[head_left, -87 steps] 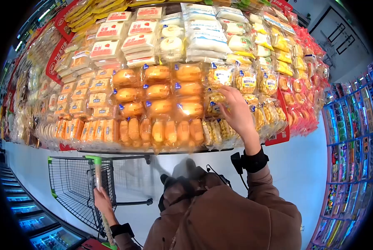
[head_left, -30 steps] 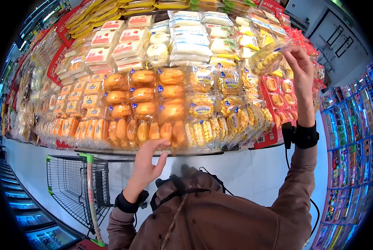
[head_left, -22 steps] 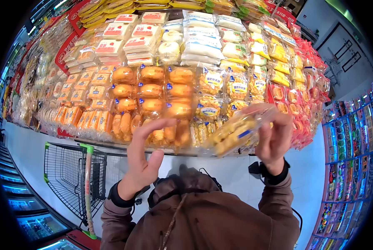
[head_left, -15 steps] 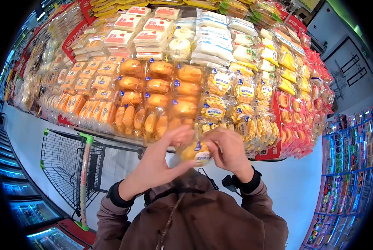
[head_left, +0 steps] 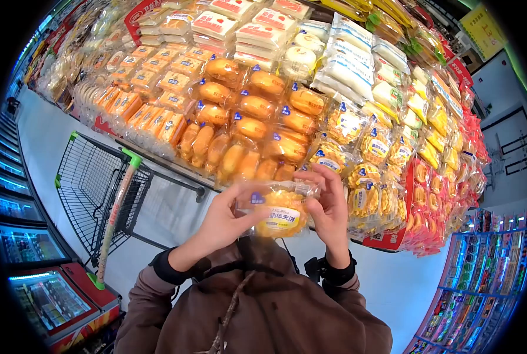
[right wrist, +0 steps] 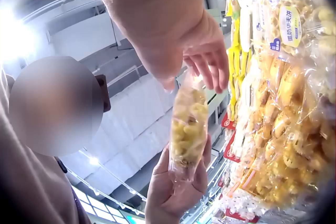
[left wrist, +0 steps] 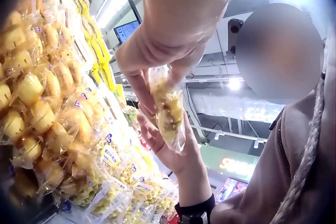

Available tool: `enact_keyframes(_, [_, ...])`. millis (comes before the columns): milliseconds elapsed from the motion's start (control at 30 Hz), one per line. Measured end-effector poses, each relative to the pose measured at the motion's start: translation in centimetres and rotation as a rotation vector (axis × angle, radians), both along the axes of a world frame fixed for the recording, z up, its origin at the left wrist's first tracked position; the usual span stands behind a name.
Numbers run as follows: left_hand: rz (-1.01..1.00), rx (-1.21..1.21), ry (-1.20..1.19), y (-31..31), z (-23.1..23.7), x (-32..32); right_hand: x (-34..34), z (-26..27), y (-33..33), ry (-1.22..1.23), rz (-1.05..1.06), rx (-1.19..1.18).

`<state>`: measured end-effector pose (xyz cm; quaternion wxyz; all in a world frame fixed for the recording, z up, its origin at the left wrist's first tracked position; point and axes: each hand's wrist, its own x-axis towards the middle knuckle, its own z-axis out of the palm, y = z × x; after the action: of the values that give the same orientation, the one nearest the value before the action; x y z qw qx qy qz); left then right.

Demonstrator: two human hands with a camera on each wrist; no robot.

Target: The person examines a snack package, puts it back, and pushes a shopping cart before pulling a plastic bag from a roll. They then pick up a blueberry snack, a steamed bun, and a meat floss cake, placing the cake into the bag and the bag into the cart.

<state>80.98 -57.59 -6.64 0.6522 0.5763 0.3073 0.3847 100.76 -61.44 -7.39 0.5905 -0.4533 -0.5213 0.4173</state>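
Observation:
A clear wrapped waffle pack is raised in front of the chest in the head view, its yellow label facing up. My left hand grips its left end, thumb lying along the lower front. In the left wrist view, my left hand's thumb and fingers close around the pack's near end. My right hand surrounds the other end loosely, thumb and fingers spread apart with the wrapper between them. The right wrist view also shows a gap between thumb and fingers of my right hand beside the wrapper.
A stand of packaged breads curves ahead, with more waffle packs at its near right. A shopping cart with a long handle is at my left. Freezer cases stand beyond it, and stocked shelves at right.
My right hand took the waffle pack from the stand's right side and brought it to the chest. My left hand left the cart handle and gripped the pack; the right hand has loosened.

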Motion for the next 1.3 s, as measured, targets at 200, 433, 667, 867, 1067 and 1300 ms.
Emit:
enact_keyframes(200, [0.025,-0.195,-0.001,0.9,0.6,-0.4,-0.5,-1.6,-0.4,0.358,0.225,-0.206])
enact_keyframes(433, [0.034,-0.326,-0.128,1.2,-0.9,-0.6,-1.0,-2.8,0.6,0.42,0.199,-0.253])
enact_keyframes(667, [0.096,-0.361,-0.129,1.5,-0.7,-2.9,-3.0,-3.6,1.9,0.408,0.219,-0.301])
enact_keyframes(867, [0.19,-0.23,-0.06,1.6,-1.6,-7.8,-7.3,-3.9,4.2,0.416,0.383,-0.356])
enact_keyframes(1067, [0.307,0.005,0.197,1.7,-1.1,-15.9,-14.5,-2.5,6.9,0.288,0.596,-0.439])
enact_keyframes(1300, [0.303,-0.059,0.229,2.8,2.2,-30.8,-27.7,-1.2,11.1,0.229,0.716,-0.428])
